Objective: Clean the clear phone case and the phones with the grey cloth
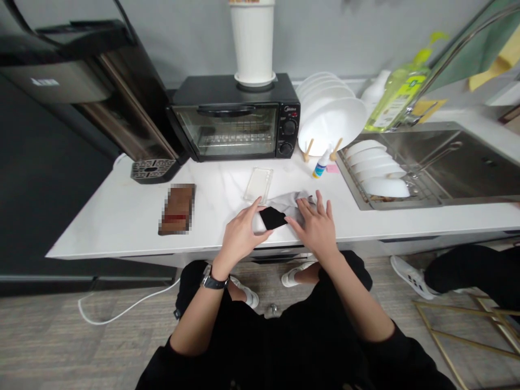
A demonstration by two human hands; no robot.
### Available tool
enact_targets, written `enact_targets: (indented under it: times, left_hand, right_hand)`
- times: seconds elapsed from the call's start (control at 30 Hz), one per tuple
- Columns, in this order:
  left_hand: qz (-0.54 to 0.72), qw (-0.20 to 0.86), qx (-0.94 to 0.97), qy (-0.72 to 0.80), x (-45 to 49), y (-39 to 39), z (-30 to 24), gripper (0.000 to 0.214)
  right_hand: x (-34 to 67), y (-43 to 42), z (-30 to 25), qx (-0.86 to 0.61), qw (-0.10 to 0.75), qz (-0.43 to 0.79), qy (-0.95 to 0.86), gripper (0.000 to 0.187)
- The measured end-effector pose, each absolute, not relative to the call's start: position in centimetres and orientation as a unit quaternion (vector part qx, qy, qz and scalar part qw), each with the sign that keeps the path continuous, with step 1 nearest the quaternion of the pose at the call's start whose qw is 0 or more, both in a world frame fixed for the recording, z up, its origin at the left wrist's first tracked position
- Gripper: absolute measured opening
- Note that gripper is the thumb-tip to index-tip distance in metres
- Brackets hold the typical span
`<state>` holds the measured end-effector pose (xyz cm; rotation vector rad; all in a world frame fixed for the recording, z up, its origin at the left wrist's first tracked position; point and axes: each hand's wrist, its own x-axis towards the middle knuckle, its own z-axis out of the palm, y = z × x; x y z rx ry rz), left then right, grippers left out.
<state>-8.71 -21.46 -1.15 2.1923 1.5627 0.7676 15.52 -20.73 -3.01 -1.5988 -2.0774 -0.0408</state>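
My left hand [241, 234] holds a flat black phone [272, 218] at the counter's front, its thumb and fingers on the phone's left edges. A light grey cloth [289, 200] lies bunched at the phone's right side. My right hand [316, 225] holds this cloth under its fingers, which are partly spread, while its thumb reaches the phone's right edge. Just behind the phone lies a clear phone case [259, 184]. A small spray bottle [322, 163] with a blue and yellow label stands further back on the right, beside a pink slip [332, 169].
A brown pixelated object [177, 209] lies left on the white counter [219, 189]. Behind stand a drink dispenser [134, 108], a toaster oven [235, 130] and racked plates [331, 116]. Right is a sink [459, 162] with bowls [382, 168]. Another person's leg [459, 268] shows at right.
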Motion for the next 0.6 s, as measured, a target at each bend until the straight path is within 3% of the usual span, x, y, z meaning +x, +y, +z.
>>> enact_targets:
  times: [0.27,0.4,0.6]
  left_hand:
    - [0.24,0.172,0.765,0.573,-9.0,-21.3,-1.2,0.098]
    - [0.249,0.173,0.768,0.564,-8.9,-21.4,-1.2,0.099]
    - [0.272,0.175,0.773,0.546,-8.7,-21.5,-1.1,0.097]
  right_hand:
    - [10.1,-24.9,-2.7,-0.49,0.241,0.051,-0.836,0.076]
    - [13.2,-26.6,-3.2,-0.53,0.237,0.028,-0.814,0.071]
    - [16.3,-22.2,-2.9,-0.595,0.242,-0.02,-0.766,0.068]
